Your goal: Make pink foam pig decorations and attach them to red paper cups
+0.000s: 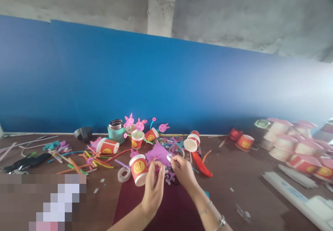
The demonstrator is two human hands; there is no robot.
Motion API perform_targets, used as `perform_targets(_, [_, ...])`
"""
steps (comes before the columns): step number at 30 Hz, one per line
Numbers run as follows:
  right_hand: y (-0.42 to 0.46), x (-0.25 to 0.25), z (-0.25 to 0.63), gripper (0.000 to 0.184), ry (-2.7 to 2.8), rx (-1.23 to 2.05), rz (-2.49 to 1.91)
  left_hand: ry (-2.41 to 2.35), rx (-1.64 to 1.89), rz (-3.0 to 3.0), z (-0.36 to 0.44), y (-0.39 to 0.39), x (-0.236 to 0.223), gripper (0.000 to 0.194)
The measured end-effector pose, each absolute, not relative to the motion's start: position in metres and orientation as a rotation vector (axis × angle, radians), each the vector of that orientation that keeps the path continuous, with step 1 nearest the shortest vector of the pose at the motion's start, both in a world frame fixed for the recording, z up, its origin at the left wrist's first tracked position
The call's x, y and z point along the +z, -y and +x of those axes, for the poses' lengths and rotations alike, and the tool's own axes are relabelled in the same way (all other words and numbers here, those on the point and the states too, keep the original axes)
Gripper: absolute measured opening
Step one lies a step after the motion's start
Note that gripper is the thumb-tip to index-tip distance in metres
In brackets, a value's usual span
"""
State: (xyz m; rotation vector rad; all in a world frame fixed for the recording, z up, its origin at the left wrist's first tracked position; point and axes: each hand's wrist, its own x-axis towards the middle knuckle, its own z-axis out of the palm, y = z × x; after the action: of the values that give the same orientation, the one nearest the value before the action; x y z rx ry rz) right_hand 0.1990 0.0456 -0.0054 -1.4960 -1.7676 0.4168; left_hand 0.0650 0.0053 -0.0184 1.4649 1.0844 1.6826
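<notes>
My left hand (153, 187) is closed in a pinch above the dark red mat (177, 206); what its fingertips hold is hidden. My right hand (183, 171) faces it, thumb and fingers closed on a small white piece (169, 157). Right beside my left hand, a red and white paper cup (138, 170) with a gold emblem leans. Beyond both hands lies a purple sheet (157, 153), with loose paper scraps (169, 180) near it. A roll of clear tape (124, 174) rests left of the cup.
Pink pig figures (140, 125) rise from paper cups (137, 140) near the blue partition (156, 85). Colored pipe cleaners (101, 163) and a teal flask (116, 132) are left. Red scissors (202, 165) lie right; stacked cups (291, 140) and a white glue gun-like strip (286, 189) stand farther right.
</notes>
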Motion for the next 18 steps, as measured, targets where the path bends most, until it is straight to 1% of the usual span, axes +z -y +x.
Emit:
perform_targets(3, [-0.052,-0.017,0.208,0.016,1.865,0.231,-1.626,-0.954,1.432,1.135,0.067,-0.006,-0.018,0.028])
perform_targets(6, [-0.052,-0.018,0.207,0.009,1.766,0.188,-1.536,-0.877,1.309,0.846,0.068,-0.008,-0.023,0.034])
perform_targets(7, [-0.050,-0.015,0.205,0.011,1.719,0.253,-1.462,-0.874,1.314,0.806,0.068,-0.009,-0.025,0.035])
perform_targets(8, [-0.049,-0.011,0.203,0.016,1.676,0.361,-1.375,-0.873,1.329,0.781,0.068,-0.011,-0.026,0.036])
perform_targets(10, [-0.045,-0.002,0.200,0.027,1.628,0.686,-1.223,-0.872,1.362,0.760,0.068,-0.012,-0.029,0.037])
perform_targets(12, [-0.041,0.005,0.197,0.026,1.622,0.829,-1.160,-0.865,1.383,0.772,0.068,-0.013,-0.030,0.037])
perform_targets(15, [-0.036,0.010,0.194,0.017,1.679,0.736,-1.142,-0.872,1.381,0.789,0.070,-0.013,-0.030,0.037])
perform_targets(18, [-0.030,0.010,0.192,0.012,1.782,0.470,-1.074,-0.883,1.377,0.759,0.071,-0.013,-0.028,0.040])
